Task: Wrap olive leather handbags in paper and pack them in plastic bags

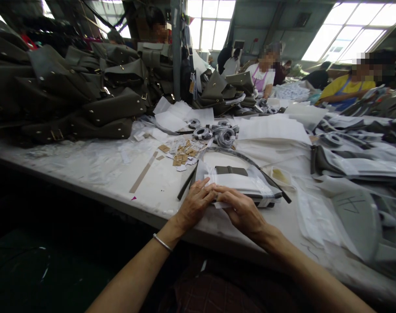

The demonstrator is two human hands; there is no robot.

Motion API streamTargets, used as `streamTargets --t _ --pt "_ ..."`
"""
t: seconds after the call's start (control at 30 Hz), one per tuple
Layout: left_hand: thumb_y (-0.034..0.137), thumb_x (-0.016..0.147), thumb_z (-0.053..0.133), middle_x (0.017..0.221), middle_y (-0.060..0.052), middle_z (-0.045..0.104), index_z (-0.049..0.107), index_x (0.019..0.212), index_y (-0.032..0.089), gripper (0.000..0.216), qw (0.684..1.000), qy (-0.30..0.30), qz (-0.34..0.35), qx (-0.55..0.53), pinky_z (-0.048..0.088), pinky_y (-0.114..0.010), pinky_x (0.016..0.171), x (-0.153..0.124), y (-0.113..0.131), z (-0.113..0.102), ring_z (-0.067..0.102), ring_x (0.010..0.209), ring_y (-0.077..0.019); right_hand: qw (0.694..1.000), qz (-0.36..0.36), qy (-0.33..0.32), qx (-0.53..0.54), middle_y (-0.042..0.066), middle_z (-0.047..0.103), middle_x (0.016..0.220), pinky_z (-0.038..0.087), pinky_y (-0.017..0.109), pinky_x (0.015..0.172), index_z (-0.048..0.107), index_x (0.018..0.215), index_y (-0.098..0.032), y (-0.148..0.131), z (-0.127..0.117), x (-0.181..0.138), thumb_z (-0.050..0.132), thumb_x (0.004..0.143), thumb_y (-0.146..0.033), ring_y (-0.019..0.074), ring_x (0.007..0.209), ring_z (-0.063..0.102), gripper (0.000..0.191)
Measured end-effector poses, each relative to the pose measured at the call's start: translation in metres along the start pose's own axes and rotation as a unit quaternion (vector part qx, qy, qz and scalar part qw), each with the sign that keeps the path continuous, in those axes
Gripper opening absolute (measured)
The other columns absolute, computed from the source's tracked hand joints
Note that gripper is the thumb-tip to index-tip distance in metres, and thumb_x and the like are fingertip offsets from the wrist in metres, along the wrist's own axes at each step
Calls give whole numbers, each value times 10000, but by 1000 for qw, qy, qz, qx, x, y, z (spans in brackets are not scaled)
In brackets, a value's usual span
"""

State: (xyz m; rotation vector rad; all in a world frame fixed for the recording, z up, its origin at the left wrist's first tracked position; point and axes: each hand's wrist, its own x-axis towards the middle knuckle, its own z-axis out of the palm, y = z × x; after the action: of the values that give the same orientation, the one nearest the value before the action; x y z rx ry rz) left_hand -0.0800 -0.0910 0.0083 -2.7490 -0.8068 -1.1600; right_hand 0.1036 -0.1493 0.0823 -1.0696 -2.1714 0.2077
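Note:
A dark grey-green handbag (pixel 231 170) lies on the table in front of me, partly covered by a white wrapping sheet (pixel 240 182). Its long strap (pixel 250 161) loops behind it and comes down at the right. My left hand (pixel 195 203) rests on the bag's near left corner, fingers stretched out over the white sheet. Close beside it, my right hand (pixel 242 209) has its fingers bent and pinched on the sheet's near edge, where a white flap pokes out below. The fingertips of both hands nearly meet, and part of the edge is hidden under them.
Brown and white tags (pixel 185 154) with strings lie behind the bag, near coiled wrapped straps (pixel 224 137). Many dark bags (pixel 87 95) are heaped at the left. White sheets (pixel 273 129) and wrapped bags (pixel 357 163) cover the right side. Co-workers (pixel 346 89) stand farther back.

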Motion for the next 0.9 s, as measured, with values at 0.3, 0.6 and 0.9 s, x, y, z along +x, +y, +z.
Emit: streamTargets --t 0.3,0.6,0.9 --pt "151 811 677 1278 -105 615 536 1217 191 431 984 -15 -81 -159 403 -498 1121 -4 7 -16 472 1338 -269 971 180 -127 -89 22 692 736 387 261 603 611 874 -206 7 -2 27 521 956 -255 177 655 634 131" --pt "385 815 743 1027 -91 684 611 936 198 259 974 44 -194 -106 498 -476 958 5 21 -5 632 1029 -262 981 106 -131 -92 20 711 771 409 248 649 708 781 -212 20 -6 51 584 901 -215 150 705 636 172" --pt "319 842 700 804 -38 665 615 780 194 164 954 22 -280 -103 509 -375 799 18 22 -10 638 849 -223 972 155 -177 31 -1 725 724 448 226 632 732 788 -225 26 -10 55 624 883 -270 140 669 654 151"
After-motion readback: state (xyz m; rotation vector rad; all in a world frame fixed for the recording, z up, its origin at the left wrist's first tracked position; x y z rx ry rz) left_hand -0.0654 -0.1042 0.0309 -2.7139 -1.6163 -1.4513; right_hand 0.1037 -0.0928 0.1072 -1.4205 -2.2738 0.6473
